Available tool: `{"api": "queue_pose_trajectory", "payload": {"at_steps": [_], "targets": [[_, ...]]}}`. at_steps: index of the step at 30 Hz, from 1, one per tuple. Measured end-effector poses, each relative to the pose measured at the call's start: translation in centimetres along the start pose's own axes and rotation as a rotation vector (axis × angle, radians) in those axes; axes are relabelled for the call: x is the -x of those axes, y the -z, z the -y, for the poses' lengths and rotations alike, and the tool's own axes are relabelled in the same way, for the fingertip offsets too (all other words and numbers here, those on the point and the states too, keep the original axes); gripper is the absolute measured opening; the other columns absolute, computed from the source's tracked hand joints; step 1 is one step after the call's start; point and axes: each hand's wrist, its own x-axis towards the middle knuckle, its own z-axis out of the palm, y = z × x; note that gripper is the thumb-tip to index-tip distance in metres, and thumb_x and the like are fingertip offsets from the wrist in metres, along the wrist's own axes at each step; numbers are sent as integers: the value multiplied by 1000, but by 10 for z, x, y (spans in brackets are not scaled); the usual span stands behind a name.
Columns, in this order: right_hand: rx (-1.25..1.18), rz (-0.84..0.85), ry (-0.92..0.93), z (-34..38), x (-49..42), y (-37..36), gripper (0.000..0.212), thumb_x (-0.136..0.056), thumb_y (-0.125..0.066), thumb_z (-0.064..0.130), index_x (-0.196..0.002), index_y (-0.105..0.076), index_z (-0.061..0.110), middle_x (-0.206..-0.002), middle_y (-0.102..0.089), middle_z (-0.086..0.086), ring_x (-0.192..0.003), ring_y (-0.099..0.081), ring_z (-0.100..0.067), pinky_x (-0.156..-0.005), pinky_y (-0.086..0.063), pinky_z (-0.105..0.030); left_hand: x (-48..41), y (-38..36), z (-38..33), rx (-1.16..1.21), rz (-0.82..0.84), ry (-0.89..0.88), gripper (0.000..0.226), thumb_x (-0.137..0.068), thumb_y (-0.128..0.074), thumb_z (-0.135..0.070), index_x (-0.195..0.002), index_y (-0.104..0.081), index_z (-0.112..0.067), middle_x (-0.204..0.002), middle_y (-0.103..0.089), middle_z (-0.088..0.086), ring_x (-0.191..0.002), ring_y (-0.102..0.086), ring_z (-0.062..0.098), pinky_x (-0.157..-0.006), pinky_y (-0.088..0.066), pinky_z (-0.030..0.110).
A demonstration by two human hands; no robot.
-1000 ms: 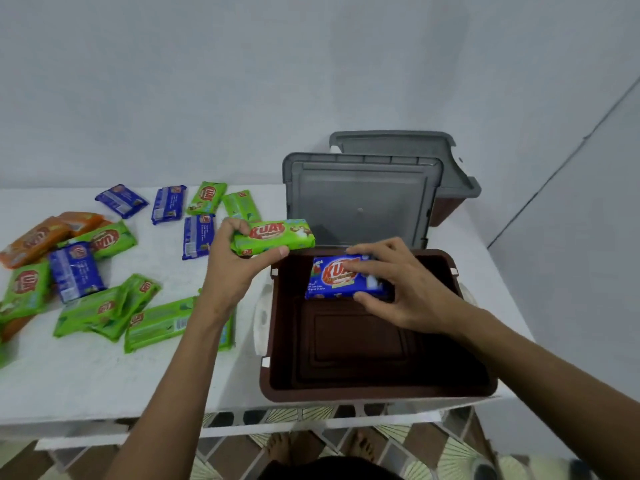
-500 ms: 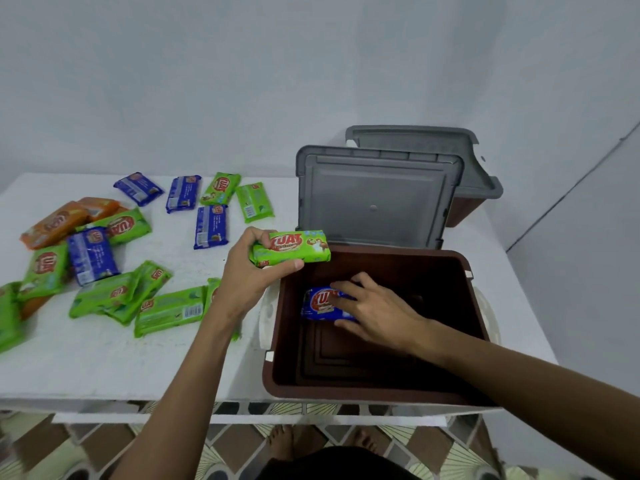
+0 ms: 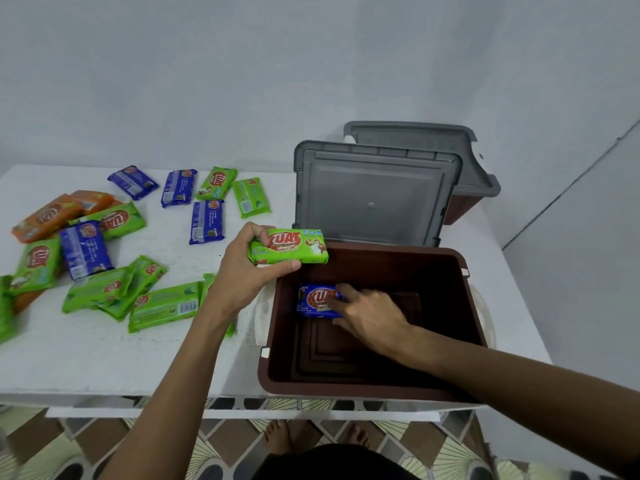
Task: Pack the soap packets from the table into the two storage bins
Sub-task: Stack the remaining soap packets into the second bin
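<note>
Green-wrapped soap packet (image 3: pixel 289 246) gripped in the left hand (image 3: pixel 242 271) at the rim of a brown plastic storage bin (image 3: pixel 273 344), a person reaches the right hand (image 3: pixel 372 318) inside, fingers laid flat on a blue soap packet (image 3: pixel 313 301) lying on the bin's floor, the only one seen packed. The bin's grey lid (image 3: pixel 374 195) stands open behind; a second brown bin (image 3: pixel 462 207) sits beyond it, its contents hidden. Well over a dozen green, blue and orange packets (image 3: pixel 162 306) lie scattered across the white table (image 3: pixel 104 362) to the left, so the job looks barely begun, with nearly everything left to pack.
</note>
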Motion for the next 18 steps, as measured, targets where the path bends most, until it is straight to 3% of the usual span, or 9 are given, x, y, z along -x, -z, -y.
{"api": "queue_pose_trajectory", "payload": {"at_steps": [3, 9, 15, 18], "targets": [[-169, -3, 3, -4, -1, 6, 48, -97, -54, 38, -140, -46, 19, -139, -36, -13, -111, -58, -33, -91, -52, -41, 0, 0, 0, -10, 8, -7, 45, -70, -83, -5, -86, -43, -17, -112, -61, -5, -100, -65, 4, -70, -52, 18], [-263, 21, 2, -7, 4, 4, 51, -96, -55, 35, -144, -43, 21, -130, -38, -10, -105, -59, -28, -90, -53, -36, 0, 1, 2, -44, 8, -25, 43, -70, -83, -7, -87, -44, -16, -116, -58, -1, -101, -63, 0, -69, -51, 15], [-545, 137, -58, -27, -3, 27, 46, -93, -59, 35, -137, -55, 23, -122, -65, -1, -108, -60, -16, -92, -52, -35, -1, 2, 1, -103, -3, -43, 43, -67, -85, -14, -88, -47, -16, -115, -59, -4, -102, -62, 0, -70, -51, 15], [-683, 65, -90, -36, 4, 42, 39, -95, -58, 32, -133, -58, 23, -119, -70, 0, -107, -63, -11, -93, -54, -36, 0, 1, 0, -123, 9, -57, 44, -66, -86, -16, -89, -49, -18, -117, -58, -5, -107, -61, 8, -73, -53, 19]]}}
